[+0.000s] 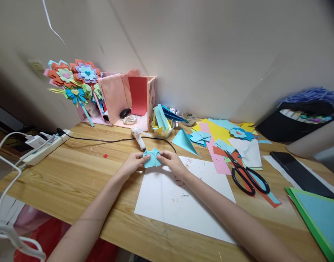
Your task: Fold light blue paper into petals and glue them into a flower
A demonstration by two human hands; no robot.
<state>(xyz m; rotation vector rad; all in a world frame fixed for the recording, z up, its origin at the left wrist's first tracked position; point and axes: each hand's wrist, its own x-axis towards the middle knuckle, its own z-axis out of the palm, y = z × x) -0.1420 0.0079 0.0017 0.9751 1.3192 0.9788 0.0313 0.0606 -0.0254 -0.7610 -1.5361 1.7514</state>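
Note:
A small folded piece of light-blue paper (pixel 152 160) is held up between both hands, over the far left corner of a white sheet (pixel 167 196). My left hand (pixel 134 162) pinches its left edge, thumb on the near face. On the other side, my right hand (pixel 171 161) grips the right edge the same way. Folds and a small notch show along the paper's top. Just behind it stands a white hot glue gun (pixel 138 138), its tip close to the table.
Black-handled scissors (pixel 246 174) lie right among coloured paper scraps (pixel 214 136). Behind are a pink box (pixel 114 96), paper flowers (pixel 86 74) and a bowl of folded papers (pixel 163 131). A power strip (pixel 46 147) sits left; a black phone (pixel 300 174) lies right.

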